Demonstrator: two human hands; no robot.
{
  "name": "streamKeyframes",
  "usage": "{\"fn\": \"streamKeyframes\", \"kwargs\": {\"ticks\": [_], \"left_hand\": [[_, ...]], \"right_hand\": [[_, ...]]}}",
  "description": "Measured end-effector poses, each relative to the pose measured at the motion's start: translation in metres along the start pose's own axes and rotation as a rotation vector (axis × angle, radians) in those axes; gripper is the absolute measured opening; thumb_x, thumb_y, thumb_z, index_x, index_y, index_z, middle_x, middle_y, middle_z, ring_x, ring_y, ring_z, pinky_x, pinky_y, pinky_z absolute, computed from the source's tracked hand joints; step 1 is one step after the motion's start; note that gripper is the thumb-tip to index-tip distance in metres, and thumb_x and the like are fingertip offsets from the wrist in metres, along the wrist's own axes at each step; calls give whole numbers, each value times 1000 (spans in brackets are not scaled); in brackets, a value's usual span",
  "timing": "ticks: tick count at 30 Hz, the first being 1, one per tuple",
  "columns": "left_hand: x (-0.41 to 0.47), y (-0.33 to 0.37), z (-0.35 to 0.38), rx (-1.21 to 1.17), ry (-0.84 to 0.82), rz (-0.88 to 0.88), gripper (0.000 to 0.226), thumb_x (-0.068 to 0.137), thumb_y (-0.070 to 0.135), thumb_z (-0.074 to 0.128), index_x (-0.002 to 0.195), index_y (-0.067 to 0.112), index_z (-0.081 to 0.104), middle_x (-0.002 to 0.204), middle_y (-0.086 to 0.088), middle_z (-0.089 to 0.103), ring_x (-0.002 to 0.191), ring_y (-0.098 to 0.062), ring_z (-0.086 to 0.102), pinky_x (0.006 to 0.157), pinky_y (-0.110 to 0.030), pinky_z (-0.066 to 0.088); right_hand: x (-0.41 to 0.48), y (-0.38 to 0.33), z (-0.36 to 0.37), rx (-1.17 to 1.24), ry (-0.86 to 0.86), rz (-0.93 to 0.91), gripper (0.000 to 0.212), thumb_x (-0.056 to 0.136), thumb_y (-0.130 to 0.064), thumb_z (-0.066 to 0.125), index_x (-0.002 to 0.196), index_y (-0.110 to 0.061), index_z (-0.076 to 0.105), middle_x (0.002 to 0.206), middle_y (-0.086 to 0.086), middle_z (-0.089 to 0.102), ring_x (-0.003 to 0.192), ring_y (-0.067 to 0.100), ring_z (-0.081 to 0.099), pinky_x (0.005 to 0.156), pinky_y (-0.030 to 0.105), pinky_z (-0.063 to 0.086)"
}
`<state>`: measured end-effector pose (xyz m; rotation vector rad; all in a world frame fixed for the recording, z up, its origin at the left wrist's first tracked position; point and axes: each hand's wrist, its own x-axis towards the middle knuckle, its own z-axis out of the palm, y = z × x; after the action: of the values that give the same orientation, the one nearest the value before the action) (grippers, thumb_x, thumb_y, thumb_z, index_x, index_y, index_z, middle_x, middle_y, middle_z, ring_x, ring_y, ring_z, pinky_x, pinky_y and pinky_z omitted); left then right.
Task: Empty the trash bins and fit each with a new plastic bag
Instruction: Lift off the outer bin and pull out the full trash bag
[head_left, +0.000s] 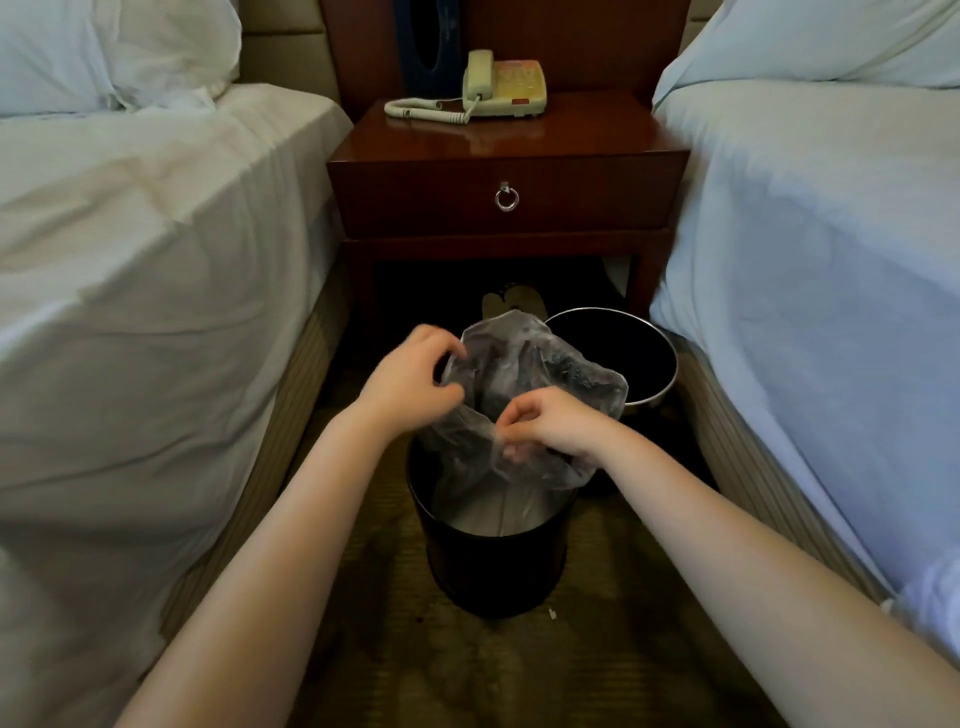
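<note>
Item: clear plastic bag (524, 374), crumpled and partly opened. Its upper part is raised above the mouth of the near bin (493, 566) and its lower part hangs down inside.

Near bin: black and round, standing upright on the carpet (467, 670) in the aisle between two beds.

Left hand (410, 379): fingers curled round the bag's left edge, grasping the film above the bin's far-left rim.

Right hand (561, 423): thumb and fingertips pinching a fold of the bag's near edge, just above the bin's right rim. Both forearms are bare and reach in from the lower corners.

Second bin (623, 348): dark inside with a metal rim, upright. It stands just behind and to the right of the near bin, close to the right bed's base, and the raised bag hides part of it. Whether it has a bag in it cannot be told.

Nightstand (509, 171): dark polished wood, one drawer with a ring pull (506, 197), at the far end of the aisle.

Telephone (514, 85): cream, corded, on the nightstand top, its coiled cord lying to the left.

Left bed (145, 249): white sheet, with a pillow (104, 47) at the head.

Right bed (810, 234): white sheet.
</note>
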<state>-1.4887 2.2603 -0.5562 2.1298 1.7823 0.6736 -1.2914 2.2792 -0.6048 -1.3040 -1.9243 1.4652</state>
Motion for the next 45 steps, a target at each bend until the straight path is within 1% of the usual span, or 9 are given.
{"fn": "streamKeyframes", "kwargs": {"ticks": [3,5,8,13,20,31,37,41,45], "left_hand": [[1,7,5,9,-457,-79,61,82,19,68,137,27,44,134,4,45,116,-18,53,90,-31,50],[0,9,17,-3,-531,-114,46,87,21,65,131,25,50,123,6,52,95,-14,63,69,-22,52],[3,5,29,-9,-337,-146,10,94,26,55,95,20,63,91,0,67,65,-10,66,60,-22,51],[6,3,22,-157,-40,-195,30,96,32,51,77,12,62,75,-10,63,69,-25,63,67,-39,54],[6,12,19,-122,21,-94,45,95,31,54,51,19,49,49,4,43,47,-11,44,51,-26,37],[-4,-25,6,149,158,-199,24,95,30,51,75,18,55,70,1,56,62,-13,52,53,-26,37],[12,-18,14,306,-106,-114,73,83,53,60,145,28,31,155,3,21,142,-28,14,111,-52,21],[15,4,48,230,-108,32,66,86,47,61,144,27,33,143,3,44,135,-18,37,114,-48,23],[10,3,65,162,-58,47,11,95,26,52,105,23,56,95,3,62,88,-16,60,79,-29,48]], "right_hand": [[-3,0,-14,28,-24,12,4,90,-10,66,90,-12,70,74,1,72,71,10,69,66,20,54],[-2,2,-20,20,-28,27,7,91,-11,65,89,-15,70,78,5,72,75,14,69,72,23,56],[0,4,-21,-80,166,31,6,91,-13,64,88,-15,69,78,4,70,78,19,67,75,30,54],[0,-5,-11,-244,415,-159,23,82,-24,67,103,-21,58,91,-3,60,83,15,58,79,40,50],[8,-16,38,-961,485,-227,46,90,-46,57,125,-18,44,108,3,62,98,24,62,68,34,46],[3,16,-17,-656,634,50,9,94,-21,49,92,-22,57,78,-2,60,78,25,61,61,31,43],[6,-5,-27,-262,455,-114,14,96,-18,51,87,-24,59,73,2,65,72,21,65,75,41,55],[5,-8,-25,-430,404,-177,11,97,-22,52,95,-23,63,79,1,65,75,18,61,73,38,51],[-1,0,-28,-579,276,-88,12,88,-18,57,96,-25,64,78,-5,63,77,14,60,73,34,50]]}}
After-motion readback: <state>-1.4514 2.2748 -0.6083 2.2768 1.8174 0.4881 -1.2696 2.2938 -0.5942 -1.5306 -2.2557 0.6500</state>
